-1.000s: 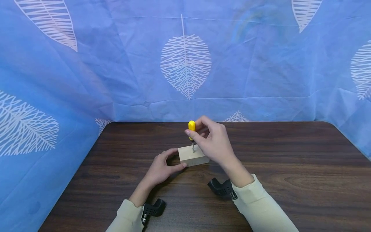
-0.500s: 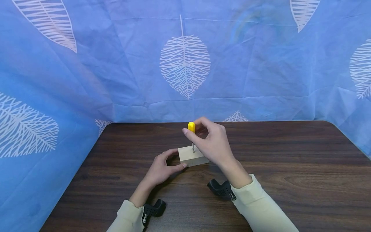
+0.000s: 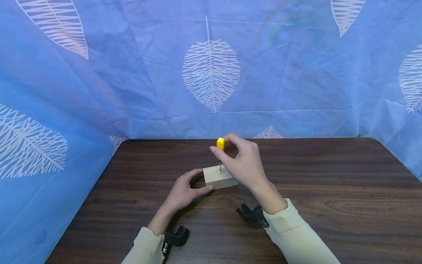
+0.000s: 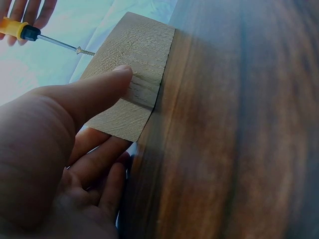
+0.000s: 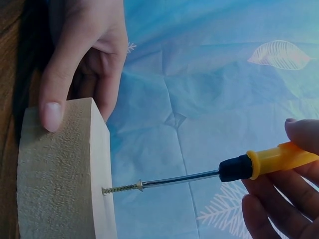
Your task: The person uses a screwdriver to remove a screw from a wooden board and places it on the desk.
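A pale, rectangular wooden block (image 3: 219,179) lies on a dark brown wood-grain worktop (image 3: 316,183), well short of the worktop's far edge. At the block's left end, the person's left hand (image 3: 182,190) grips it, thumb on the near side face and fingers round the far side. Above the block, the right hand (image 3: 245,161) pinches the handle of a screwdriver (image 5: 238,168) with a yellow grip, black collar and slim metal shaft. The screwdriver stands nearly upright over the block, its tip meeting the head of a small, brass-coloured threaded metal screw (image 5: 122,188). The screw rises from the block's top face, most of its thread showing. Behind the block hangs a blue cloth (image 3: 148,73) printed with white leaves.

The step in hand appears to be driving the screw into the block, at an early stage judging by the bare thread. The next move seems to call for steady downward pressure and a twist of the handle, tip seated and shaft in line, while the left hand keeps the block from turning.
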